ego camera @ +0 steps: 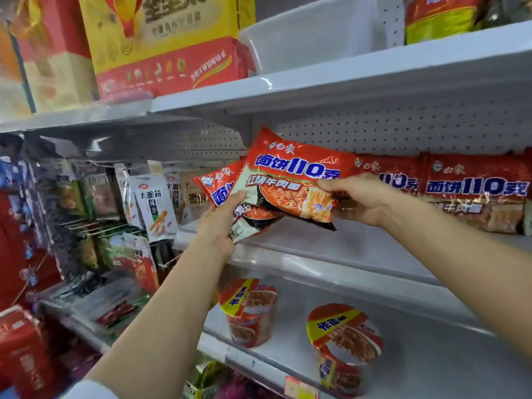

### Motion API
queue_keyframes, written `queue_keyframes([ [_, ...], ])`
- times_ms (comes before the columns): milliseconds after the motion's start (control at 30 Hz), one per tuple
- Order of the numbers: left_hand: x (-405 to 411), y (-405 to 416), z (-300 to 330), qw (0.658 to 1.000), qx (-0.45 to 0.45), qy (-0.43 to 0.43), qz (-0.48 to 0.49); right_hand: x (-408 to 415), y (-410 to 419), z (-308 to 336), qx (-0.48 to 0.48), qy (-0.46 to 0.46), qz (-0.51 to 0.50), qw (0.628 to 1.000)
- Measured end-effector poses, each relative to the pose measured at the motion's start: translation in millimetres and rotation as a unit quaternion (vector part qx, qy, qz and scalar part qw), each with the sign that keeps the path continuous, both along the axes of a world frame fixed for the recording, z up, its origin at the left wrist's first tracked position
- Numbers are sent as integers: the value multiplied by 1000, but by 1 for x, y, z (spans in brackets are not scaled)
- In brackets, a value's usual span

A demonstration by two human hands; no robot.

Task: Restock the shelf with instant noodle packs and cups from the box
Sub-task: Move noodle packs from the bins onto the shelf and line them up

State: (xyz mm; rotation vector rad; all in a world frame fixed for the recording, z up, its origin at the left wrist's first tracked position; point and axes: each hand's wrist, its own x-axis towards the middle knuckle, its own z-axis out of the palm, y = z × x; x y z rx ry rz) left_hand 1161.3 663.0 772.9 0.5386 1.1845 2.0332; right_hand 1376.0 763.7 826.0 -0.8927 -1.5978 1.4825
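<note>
Two red instant noodle packs are held over the middle shelf (331, 251). My right hand (361, 198) pinches the front noodle pack (290, 180) by its lower right corner. My left hand (220, 223) grips the second noodle pack (221, 184), which sits behind and to the left of the front one. More packs of the same kind (475, 191) stand in a row on that shelf to the right. Two red noodle cups (249, 311) (344, 341) stand on the lower shelf (431, 355). The box is not in view.
A white plastic tub (311, 33) and large yellow-red cartons (161, 41) sit on the top shelf. Hanging snack bags (155, 205) fill the rack to the left. The pegboard back wall (403, 131) closes off the shelf bay.
</note>
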Motion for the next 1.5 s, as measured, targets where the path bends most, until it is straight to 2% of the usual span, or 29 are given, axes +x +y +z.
queue_keyframes([
  [167, -53, 27, 9, 998, 0, 43, -45, -33, 29, 6, -11, 48, -37, 998],
  [367, -127, 57, 9, 997, -13, 61, -34, -43, 72, 13, 62, 54, -184, 980],
  [533, -178, 81, 6, 997, -27, 73, -28, -47, 100, -6, 98, -40, -221, 969],
  [933, -208, 126, 2, 988, -19, 112, -104, -75, 122, -31, 133, -121, -264, 948],
  [1033, -211, 136, -1, 985, -25, 115, -130, -77, 124, -34, 168, -161, -286, 929],
  [1167, -212, 148, -6, 976, -36, 101, -188, -80, 123, -34, 231, -253, -321, 883],
  [1267, -211, 157, -3, 962, -43, 121, -242, -81, 121, -33, 254, -295, -327, 861],
  [1500, -216, 183, 11, 923, -63, 196, -326, -79, 120, -31, 254, -344, -325, 844],
])
